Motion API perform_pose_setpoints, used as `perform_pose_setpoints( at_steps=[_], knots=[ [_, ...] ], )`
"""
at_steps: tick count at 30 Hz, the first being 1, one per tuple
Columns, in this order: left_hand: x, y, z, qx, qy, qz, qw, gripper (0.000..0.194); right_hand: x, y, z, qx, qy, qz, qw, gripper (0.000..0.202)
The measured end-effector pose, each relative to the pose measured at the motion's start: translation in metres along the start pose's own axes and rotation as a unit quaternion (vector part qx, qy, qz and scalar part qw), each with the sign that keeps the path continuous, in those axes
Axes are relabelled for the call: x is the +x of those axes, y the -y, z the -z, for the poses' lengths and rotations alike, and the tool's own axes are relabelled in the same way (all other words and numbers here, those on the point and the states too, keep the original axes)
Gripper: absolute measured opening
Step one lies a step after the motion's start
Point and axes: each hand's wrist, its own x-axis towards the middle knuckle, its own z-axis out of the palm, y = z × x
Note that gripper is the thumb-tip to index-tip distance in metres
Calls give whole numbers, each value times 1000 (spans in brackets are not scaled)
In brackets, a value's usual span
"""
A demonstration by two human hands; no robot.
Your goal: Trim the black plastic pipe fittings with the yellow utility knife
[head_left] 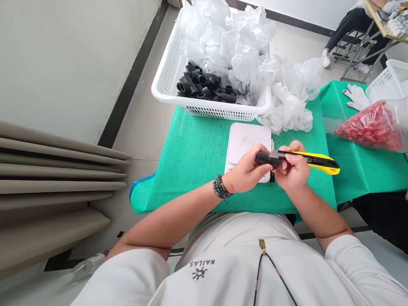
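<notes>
My left hand [250, 170] is closed around a black pipe fitting [268, 160], held above the front of a white kitchen scale [247, 138]. A yellow and black utility knife [315, 161] is gripped in my right hand [293, 168], its blade pointing left. The blade rests on or just over the fitting's right part, and the right fingertips are close beside the fitting. Whether the blade touches it I cannot tell. Part of the scale's front is hidden behind my hands.
A white basket [219, 111] at the back holds several black pipe fittings [197, 83] and crumpled clear plastic bags [229, 38]. More bags [288, 108] lie beside it on the green mat [191, 161]. To the right are a bag of red pieces [376, 129], a white glove [357, 97] and another person's legs [346, 27].
</notes>
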Motion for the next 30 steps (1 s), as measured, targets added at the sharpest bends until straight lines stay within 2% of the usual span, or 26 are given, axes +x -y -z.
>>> perform_pose_setpoints(
  at_steps=[8,19,30],
  knots=[
    [3,-5,4,-15,34,10,999,46,2,3,-1,11,18,-30,999,11],
    [2,-2,9,6,47,25,999,51,6,7,-1,35,35,-101,994,6],
    [2,-8,12,-6,79,5,997,43,-2,5,-5,27,33,-90,995,9]
  ],
)
